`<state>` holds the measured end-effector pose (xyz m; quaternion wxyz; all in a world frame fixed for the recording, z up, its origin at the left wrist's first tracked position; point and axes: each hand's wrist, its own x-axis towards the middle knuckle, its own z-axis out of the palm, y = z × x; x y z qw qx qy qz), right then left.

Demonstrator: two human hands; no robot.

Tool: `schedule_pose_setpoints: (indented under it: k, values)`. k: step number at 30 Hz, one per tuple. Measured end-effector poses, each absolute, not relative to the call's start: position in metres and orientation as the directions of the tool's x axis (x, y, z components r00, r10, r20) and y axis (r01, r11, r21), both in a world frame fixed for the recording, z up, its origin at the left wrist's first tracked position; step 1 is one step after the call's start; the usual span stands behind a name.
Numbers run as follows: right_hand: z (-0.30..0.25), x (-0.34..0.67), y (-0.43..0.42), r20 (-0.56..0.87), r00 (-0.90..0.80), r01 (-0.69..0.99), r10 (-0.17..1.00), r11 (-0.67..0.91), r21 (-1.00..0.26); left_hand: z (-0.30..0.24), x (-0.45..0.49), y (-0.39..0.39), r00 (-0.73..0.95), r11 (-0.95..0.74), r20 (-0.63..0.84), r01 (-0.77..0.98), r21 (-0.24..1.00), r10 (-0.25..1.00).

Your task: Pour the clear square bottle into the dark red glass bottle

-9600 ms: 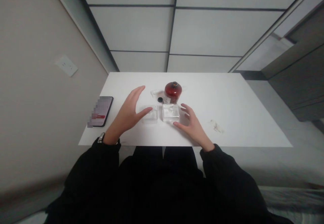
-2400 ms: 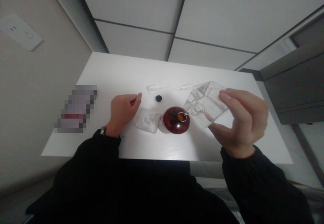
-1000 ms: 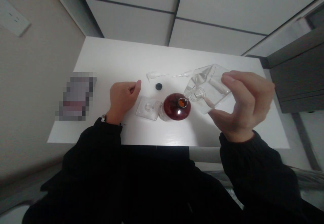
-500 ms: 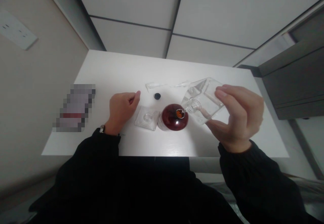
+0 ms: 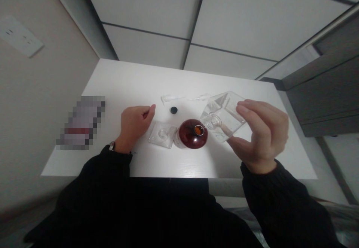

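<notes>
My right hand (image 5: 266,132) grips a clear square bottle (image 5: 223,117) by its base end, thumb below and fingers above. The bottle is tilted with its neck down to the left, its mouth at the opening of a round dark red-brown bottle (image 5: 190,137). Clear liquid shows inside the tilted bottle. My left hand (image 5: 136,122) rests closed in a loose fist on the table, with nothing visible in it. Beside it, a second clear square bottle (image 5: 161,135) stands upright, touching or nearly touching the red-brown one. Behind these lies a small black cap (image 5: 174,110).
Two clear thin plastic pieces, perhaps droppers, lie behind the cap: a left piece (image 5: 171,98) and a right piece (image 5: 198,97). A blurred-out flat object (image 5: 84,121) is at the left edge of the white table (image 5: 134,79). A wall socket (image 5: 21,36) is at upper left.
The view has tilted slightly, so everything sits a little lower. Both hands and the tilted bottle keep nearly the same places relative to the table.
</notes>
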<state>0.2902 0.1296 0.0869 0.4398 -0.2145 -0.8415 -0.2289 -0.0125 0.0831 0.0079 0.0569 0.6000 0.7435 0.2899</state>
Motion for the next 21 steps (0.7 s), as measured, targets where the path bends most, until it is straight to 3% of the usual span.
schedule_pose_setpoints:
  k: [21]
  values:
    - [0.0849,0.2905,0.1315,0.862,-0.483,0.587,0.158,0.789,0.184,0.0101,-0.0123,0.0833,-0.279,0.121,0.257,0.859,0.497,0.925]
